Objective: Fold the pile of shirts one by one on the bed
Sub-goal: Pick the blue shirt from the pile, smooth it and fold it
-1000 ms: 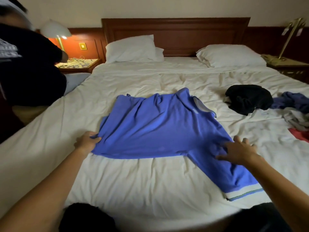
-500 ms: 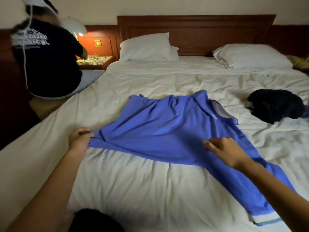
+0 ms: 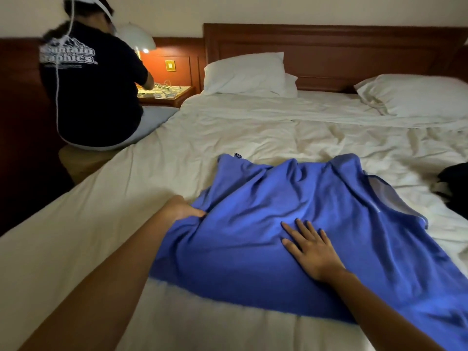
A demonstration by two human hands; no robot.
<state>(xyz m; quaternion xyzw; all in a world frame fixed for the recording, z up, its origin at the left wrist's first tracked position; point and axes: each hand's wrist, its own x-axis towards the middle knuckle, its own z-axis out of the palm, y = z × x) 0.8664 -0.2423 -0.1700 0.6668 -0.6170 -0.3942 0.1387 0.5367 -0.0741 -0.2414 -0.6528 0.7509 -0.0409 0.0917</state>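
A blue shirt (image 3: pixel 291 224) is spread on the bed (image 3: pixel 228 127), across the half nearest the foot edge. Its collar is turned toward the right edge, and its cloth runs off toward the near right corner. The fabric is rumpled into folds along the side facing the headboard (image 3: pixel 329 46).

The shirt's left edge is gripped by the left hand (image 3: pixel 182 210): the thumb is laid over the cloth, the fabric is bunched there, and the fingers are hidden beneath it. The right hand (image 3: pixel 311 252) is laid palm down on the middle of the shirt, with its fingers straight and spread, holding nothing.

A black garment (image 3: pixel 453 188) is seen at the bed's right edge, apart from the shirt. One white pillow (image 3: pixel 245 72) is set against the headboard near the left side, and a second pillow (image 3: pixel 417 95) lies toward the far right corner.

Beside the bed's left edge, a person in a dark T-shirt (image 3: pixel 93 92) with white lettering is seated with the back turned, an arm stretched to a bedside table (image 3: pixel 164 96) under a lit lamp (image 3: pixel 136 38).
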